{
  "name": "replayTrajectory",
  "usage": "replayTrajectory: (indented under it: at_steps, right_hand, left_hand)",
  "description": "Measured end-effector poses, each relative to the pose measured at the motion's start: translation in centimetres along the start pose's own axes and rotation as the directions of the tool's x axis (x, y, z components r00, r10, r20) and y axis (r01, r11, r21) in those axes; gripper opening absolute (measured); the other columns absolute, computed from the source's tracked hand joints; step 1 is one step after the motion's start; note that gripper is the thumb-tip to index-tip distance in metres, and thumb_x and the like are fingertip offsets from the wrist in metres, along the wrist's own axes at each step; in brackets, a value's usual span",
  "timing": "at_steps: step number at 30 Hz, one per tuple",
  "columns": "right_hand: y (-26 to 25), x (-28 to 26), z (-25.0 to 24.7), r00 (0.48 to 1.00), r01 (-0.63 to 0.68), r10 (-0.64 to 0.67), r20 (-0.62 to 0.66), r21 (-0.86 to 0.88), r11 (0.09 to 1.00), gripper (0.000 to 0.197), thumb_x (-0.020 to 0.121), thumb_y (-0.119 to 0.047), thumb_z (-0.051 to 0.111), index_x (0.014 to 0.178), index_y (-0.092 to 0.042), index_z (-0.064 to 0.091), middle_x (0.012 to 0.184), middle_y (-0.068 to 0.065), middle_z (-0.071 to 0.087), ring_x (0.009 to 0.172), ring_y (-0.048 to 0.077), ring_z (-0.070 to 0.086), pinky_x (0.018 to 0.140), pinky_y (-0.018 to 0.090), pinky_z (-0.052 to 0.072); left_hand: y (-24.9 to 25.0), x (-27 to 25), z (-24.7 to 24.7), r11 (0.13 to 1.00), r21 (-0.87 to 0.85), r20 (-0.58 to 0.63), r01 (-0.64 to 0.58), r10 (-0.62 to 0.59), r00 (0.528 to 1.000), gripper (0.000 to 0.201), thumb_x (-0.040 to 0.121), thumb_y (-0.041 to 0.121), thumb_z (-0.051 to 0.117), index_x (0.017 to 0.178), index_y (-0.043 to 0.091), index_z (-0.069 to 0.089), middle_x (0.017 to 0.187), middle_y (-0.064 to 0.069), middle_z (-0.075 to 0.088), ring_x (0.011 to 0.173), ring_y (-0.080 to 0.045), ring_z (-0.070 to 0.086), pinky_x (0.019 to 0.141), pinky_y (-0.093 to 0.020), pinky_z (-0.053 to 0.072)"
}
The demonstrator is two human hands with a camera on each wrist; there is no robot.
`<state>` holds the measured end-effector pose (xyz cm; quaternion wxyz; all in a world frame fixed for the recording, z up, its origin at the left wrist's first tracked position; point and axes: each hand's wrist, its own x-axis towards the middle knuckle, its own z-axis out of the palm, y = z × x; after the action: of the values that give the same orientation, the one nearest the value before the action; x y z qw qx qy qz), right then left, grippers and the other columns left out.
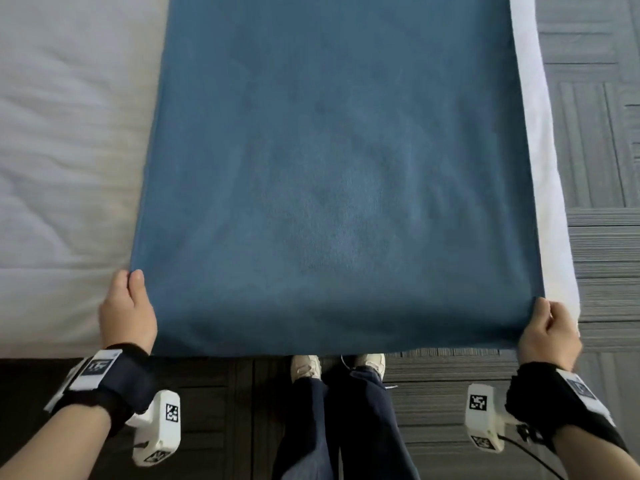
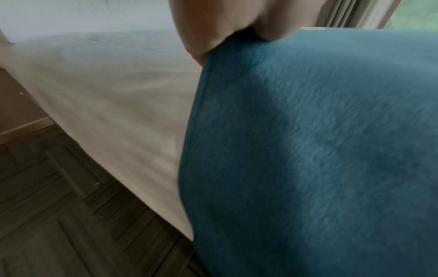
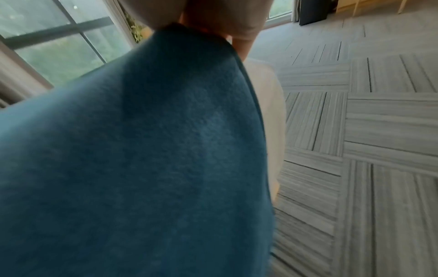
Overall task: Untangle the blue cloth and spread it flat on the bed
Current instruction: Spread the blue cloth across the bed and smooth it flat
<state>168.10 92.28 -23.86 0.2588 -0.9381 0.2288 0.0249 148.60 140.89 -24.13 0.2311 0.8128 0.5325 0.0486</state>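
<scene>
Here the blue cloth lies stretched open along the right side of the bed, its near edge hanging past the bed's near edge. The left hand pinches the cloth's near left corner, fingers curled round it; the right hand grips the near right corner likewise, just above the patterned floor.

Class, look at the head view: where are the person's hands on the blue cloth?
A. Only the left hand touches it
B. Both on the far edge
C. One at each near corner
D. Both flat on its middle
C: the left hand grips the near left corner of the cloth, the right hand the near right corner.
</scene>
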Motion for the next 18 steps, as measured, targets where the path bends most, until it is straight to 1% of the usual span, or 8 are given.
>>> replayTrajectory:
  at_steps: [3, 4, 6, 10, 12, 13, 16, 18]
  right_hand:
    - [1.3, 0.1, 0.4, 0.987, -0.038, 0.054, 0.154, -0.106, 0.994, 0.035, 0.095, -0.033, 0.042, 0.099, -0.001, 0.058, 0.102, 0.033, 0.061, 0.094, 0.049, 0.054, 0.082, 0.045, 0.041]
    - [1.4, 0.4, 0.4, 0.974, -0.042, 0.072, 0.215, -0.141, 0.989, 0.032, 0.097, -0.029, 0.043, 0.101, -0.001, 0.059, 0.105, 0.033, 0.061, 0.097, 0.049, 0.054, 0.084, 0.045, 0.041]
    - [1.4, 1.0, 0.7, 0.963, -0.024, 0.062, 0.263, -0.146, 0.989, 0.030, 0.097, -0.024, 0.043, 0.103, 0.000, 0.061, 0.106, 0.033, 0.062, 0.099, 0.049, 0.055, 0.084, 0.043, 0.041]
    - [0.8, 1.5, 0.6, 0.977, 0.026, -0.012, 0.213, -0.064, 0.998, 0.027, 0.095, -0.027, 0.048, 0.092, -0.002, 0.057, 0.089, 0.024, 0.062, 0.086, 0.036, 0.057, 0.074, 0.035, 0.036]
    - [-0.3, 1.9, 0.9, 0.979, 0.021, -0.018, 0.205, -0.010, 1.000, 0.026, 0.094, -0.031, 0.049, 0.090, -0.006, 0.054, 0.083, 0.014, 0.056, 0.083, 0.030, 0.054, 0.074, 0.033, 0.034]
    - [-0.8, 2.2, 1.1, 0.982, 0.015, -0.015, 0.188, -0.001, 1.000, 0.027, 0.095, -0.030, 0.048, 0.091, -0.004, 0.055, 0.083, 0.013, 0.056, 0.084, 0.029, 0.053, 0.075, 0.034, 0.034]
    - [-1.2, 3.3, 1.3, 0.990, 0.039, -0.039, 0.135, 0.000, 0.999, 0.028, 0.094, -0.023, 0.049, 0.092, 0.003, 0.059, 0.088, 0.026, 0.062, 0.087, 0.037, 0.058, 0.073, 0.035, 0.035]
    - [-0.6, 3.1, 1.1, 0.991, 0.037, -0.037, 0.130, 0.008, 0.999, 0.027, 0.093, -0.020, 0.052, 0.089, 0.006, 0.059, 0.088, 0.029, 0.063, 0.086, 0.038, 0.058, 0.069, 0.031, 0.031]
  left_hand:
    - [-1.6, -0.9, 0.1, 0.999, 0.053, 0.029, 0.003, -0.004, 1.000, 0.031, 0.100, 0.024, 0.035, 0.087, 0.000, 0.048, 0.091, -0.039, 0.056, 0.085, -0.054, 0.052, 0.067, -0.048, 0.036]
    - [-1.9, -1.1, 0.3, 0.996, 0.084, 0.058, 0.018, -0.022, 0.998, 0.031, 0.100, 0.025, 0.035, 0.088, 0.000, 0.048, 0.093, -0.038, 0.056, 0.086, -0.053, 0.052, 0.069, -0.048, 0.038]
    - [-2.1, -1.2, 0.5, 0.992, 0.116, 0.081, 0.051, -0.060, 0.995, 0.032, 0.099, 0.028, 0.036, 0.090, 0.000, 0.049, 0.097, -0.037, 0.057, 0.089, -0.053, 0.052, 0.070, -0.049, 0.039]
    - [-1.1, -0.7, 0.3, 0.990, 0.029, 0.055, 0.138, -0.139, 0.989, 0.031, 0.095, 0.032, 0.045, 0.101, 0.005, 0.058, 0.107, -0.029, 0.063, 0.100, -0.047, 0.056, 0.082, -0.048, 0.044]
    - [-0.4, 0.0, 0.2, 0.987, -0.045, 0.056, 0.153, -0.150, 0.987, 0.031, 0.094, 0.031, 0.048, 0.106, 0.004, 0.059, 0.110, -0.026, 0.064, 0.104, -0.043, 0.057, 0.086, -0.046, 0.044]
    - [-0.2, 0.4, 0.1, 0.988, -0.059, 0.065, 0.139, -0.136, 0.989, 0.031, 0.094, 0.029, 0.049, 0.107, 0.003, 0.059, 0.110, -0.027, 0.064, 0.104, -0.043, 0.057, 0.087, -0.046, 0.043]
    - [-0.5, 1.0, -0.1, 0.992, -0.063, 0.067, 0.108, -0.104, 0.992, 0.028, 0.094, 0.025, 0.050, 0.104, 0.000, 0.057, 0.107, -0.031, 0.063, 0.101, -0.044, 0.056, 0.086, -0.047, 0.043]
    - [-1.4, 0.6, -0.3, 0.994, -0.046, 0.047, 0.098, -0.096, 0.994, 0.026, 0.094, 0.025, 0.049, 0.099, 0.000, 0.057, 0.102, -0.031, 0.063, 0.096, -0.045, 0.057, 0.081, -0.047, 0.043]
